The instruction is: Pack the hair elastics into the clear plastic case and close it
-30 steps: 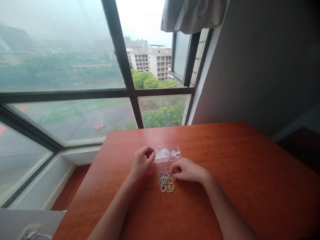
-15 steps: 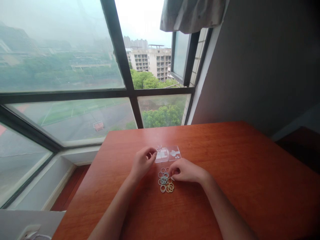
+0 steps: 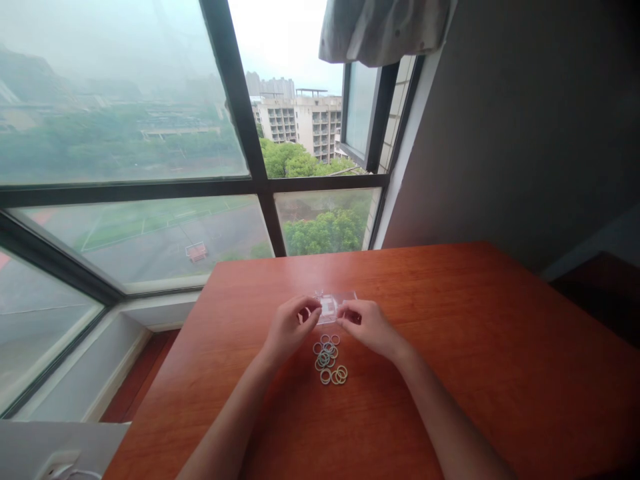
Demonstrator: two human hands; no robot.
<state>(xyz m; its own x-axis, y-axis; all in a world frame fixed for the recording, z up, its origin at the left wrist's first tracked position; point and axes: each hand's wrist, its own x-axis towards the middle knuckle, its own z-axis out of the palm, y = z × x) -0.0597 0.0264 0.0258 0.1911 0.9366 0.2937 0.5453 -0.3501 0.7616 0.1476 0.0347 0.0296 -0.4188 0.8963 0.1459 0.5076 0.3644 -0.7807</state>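
Observation:
My left hand (image 3: 296,325) is closed in a pinch at the left side of a clear plastic box (image 3: 328,307). Its fingertips overlap the box's edge; whatever lies between them is hidden. Opposite it, my right hand (image 3: 369,324) has thumb and forefinger pinched at the box's right part, covering some of it. I cannot make out anything in that pinch. Just in front of the box, between my wrists, lies a loose pile of small pale rings (image 3: 325,359) in bluish, greenish and yellowish tones, like thin hair ties. Some of them overlap.
The box and rings rest on a reddish-brown wooden table (image 3: 480,347). Past its far edge stand large windows with a dark frame (image 3: 150,191). A grey wall (image 3: 500,147) rises at the right, and a curtain (image 3: 385,30) hangs above.
My right hand has moved from the rings up and away to the box. A yellowish ring beside its fingertips has gone from the pile. My left hand has shifted slightly right.

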